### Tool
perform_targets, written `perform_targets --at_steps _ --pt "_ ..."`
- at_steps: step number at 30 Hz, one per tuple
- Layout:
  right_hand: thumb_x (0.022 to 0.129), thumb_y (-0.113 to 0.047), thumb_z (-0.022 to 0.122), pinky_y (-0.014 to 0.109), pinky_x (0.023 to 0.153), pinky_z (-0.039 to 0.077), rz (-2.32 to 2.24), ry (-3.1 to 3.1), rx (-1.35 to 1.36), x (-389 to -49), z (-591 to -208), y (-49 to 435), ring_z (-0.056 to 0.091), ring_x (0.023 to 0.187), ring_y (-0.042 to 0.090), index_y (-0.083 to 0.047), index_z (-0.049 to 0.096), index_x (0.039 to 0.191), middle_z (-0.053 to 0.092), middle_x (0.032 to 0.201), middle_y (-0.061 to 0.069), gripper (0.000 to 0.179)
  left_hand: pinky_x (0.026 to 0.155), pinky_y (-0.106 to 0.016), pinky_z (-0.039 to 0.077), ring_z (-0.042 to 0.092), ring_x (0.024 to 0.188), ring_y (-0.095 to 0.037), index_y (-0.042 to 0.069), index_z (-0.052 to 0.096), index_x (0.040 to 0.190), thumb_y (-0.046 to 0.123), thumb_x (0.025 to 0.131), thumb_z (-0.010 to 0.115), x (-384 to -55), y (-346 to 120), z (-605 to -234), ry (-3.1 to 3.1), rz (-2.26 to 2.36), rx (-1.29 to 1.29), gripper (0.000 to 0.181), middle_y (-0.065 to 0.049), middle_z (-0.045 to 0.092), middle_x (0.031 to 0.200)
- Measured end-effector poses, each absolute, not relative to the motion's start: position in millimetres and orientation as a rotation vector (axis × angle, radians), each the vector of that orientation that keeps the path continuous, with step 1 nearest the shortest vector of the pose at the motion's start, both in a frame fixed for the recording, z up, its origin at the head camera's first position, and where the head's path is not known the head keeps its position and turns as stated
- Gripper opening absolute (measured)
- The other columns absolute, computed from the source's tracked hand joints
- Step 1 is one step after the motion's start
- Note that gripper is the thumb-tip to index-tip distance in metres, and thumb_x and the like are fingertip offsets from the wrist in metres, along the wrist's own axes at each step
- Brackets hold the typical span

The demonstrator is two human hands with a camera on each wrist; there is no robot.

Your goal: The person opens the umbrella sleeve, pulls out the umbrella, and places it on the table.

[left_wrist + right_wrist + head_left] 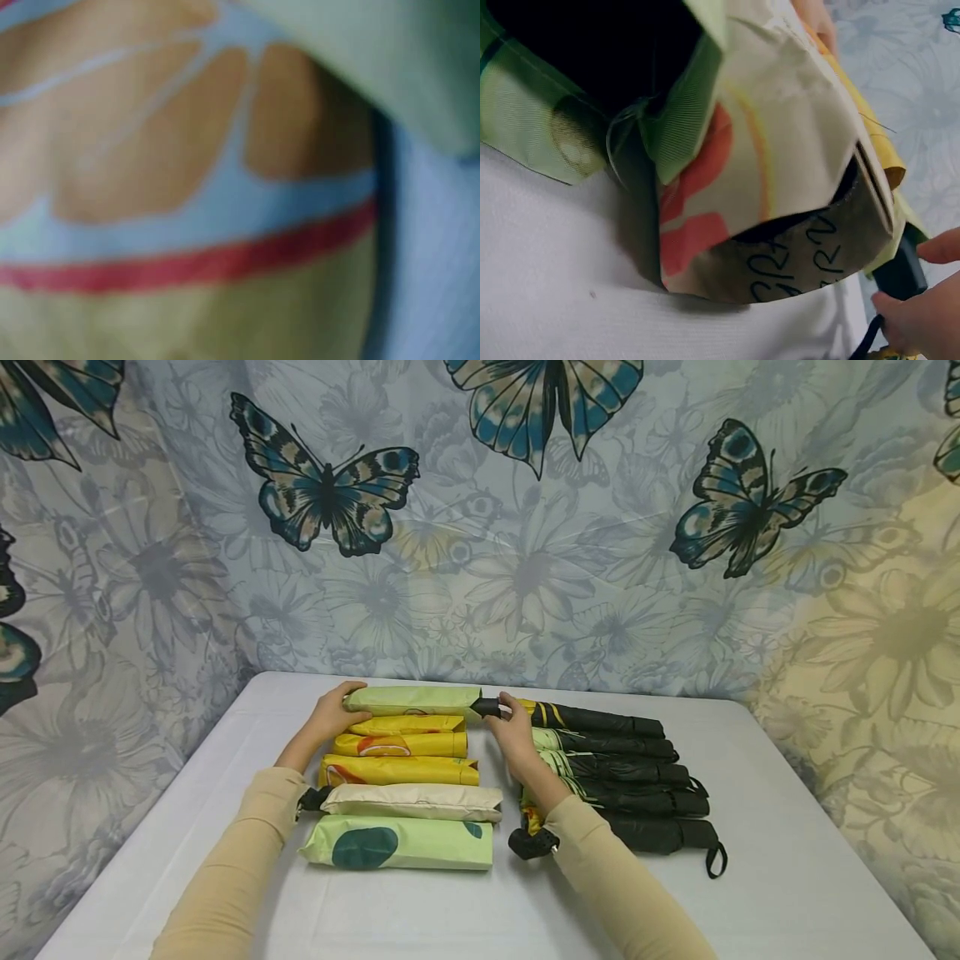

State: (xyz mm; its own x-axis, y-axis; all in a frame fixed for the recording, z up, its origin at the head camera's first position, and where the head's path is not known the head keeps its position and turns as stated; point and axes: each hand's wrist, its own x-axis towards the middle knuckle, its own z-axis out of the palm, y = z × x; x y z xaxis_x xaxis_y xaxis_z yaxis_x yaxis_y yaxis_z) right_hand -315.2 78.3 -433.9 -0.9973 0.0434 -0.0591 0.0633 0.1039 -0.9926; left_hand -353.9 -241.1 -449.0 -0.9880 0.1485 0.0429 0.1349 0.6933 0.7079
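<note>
- Light green sleeved umbrella (412, 699) is lying at the far end of the left stack, centre of the head view, just above the yellow ones.
- Left hand (330, 714) is gripping its left end, thumb over the top, fingers curled round the sleeve.
- Right hand (513, 731) is pinching the black handle (486, 707) sticking out of its right end; the right wrist view shows fingertips (937, 247) closing on that same black handle (901, 271) at lower right.
- Two yellow sleeved umbrellas (405, 737) with orange-slice print are sitting just below, touching it; a third yellow one (397, 770) is below those.
- Cream sleeved umbrella (416, 802) and a pale green one with a dark green spot (397, 845) are lying nearest the person.
- Row of black folded umbrellas (622, 760) is lying right of centre, side by side, straps hanging at the right ends.
- Left wrist view is blurred, showing only orange-slice print (180, 135) close up.
- Everything is resting on the white counter (787, 860); butterfly-print cloth (525, 527) is hanging behind, filling the upper frame.
- Beige sleeves (240, 860) are covering both forearms.
</note>
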Motion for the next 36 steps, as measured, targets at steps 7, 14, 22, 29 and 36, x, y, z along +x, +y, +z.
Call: perform_targets --at_steps 7,14,22,29,36 --pt "0.094 0.002 0.057 0.047 0.104 0.047 -2.124 2.342 0.133 -317.9 -431.8 80.5 0.046 0.134 0.035 -0.003 0.048 0.141 0.045 0.145 0.019 0.048 0.108 -0.064 0.036 0.039 0.134 -0.049 0.004 0.04 0.147 0.017 0.092 0.068 -355.3 -242.4 -451.1 2.901 1.17 0.256 0.063 -0.027 0.037 0.151" --pt "0.096 -0.007 0.06 0.046 0.103 0.048 -2.096 2.376 0.136 -318.7 -433.7 83.8 0.052 0.123 0.035 0.0 0.053 0.136 0.051 0.136 0.021 0.041 0.108 -0.064 0.036 0.038 0.135 -0.049 0.005 0.041 0.147 0.018 0.092 0.068 -354.5 -241.3 -451.0 2.89 1.179 0.23 0.063 -0.027 0.036 0.152" --pt "0.096 -0.014 0.062 0.046 0.104 0.049 -2.09 2.329 0.129 -318.8 -428.7 87.2 0.062 0.114 0.036 0.001 0.055 0.135 0.056 0.13 0.023 0.042 0.109 -0.062 0.036 0.04 0.133 -0.049 0.003 0.043 0.145 0.014 0.092 0.068 -352.1 -240.2 -448.5 2.906 1.205 0.207 0.06 -0.028 0.041 0.147" --pt "0.097 -0.016 0.061 0.042 0.106 0.048 -2.068 2.282 0.103 -319.3 -427.5 90.9 0.062 0.118 0.036 0.001 0.05 0.138 0.055 0.134 0.024 0.045 0.108 -0.061 0.038 0.043 0.131 -0.047 0.002 0.046 0.142 0.012 0.092 0.067 -352.1 -241.4 -450.2 2.925 1.219 0.216 0.056 -0.028 0.046 0.144" --pt "0.099 -0.017 0.057 0.038 0.102 0.052 -2.121 2.225 0.089 -320.2 -424.4 97.4 0.063 0.115 0.037 0.006 0.042 0.142 0.052 0.138 0.025 0.051 0.104 -0.059 0.042 0.049 0.125 -0.046 0.0 0.051 0.137 0.011 0.092 0.067 -349.7 -242.1 -449.7 2.931 1.214 0.211 0.049 -0.028 0.052 0.138"
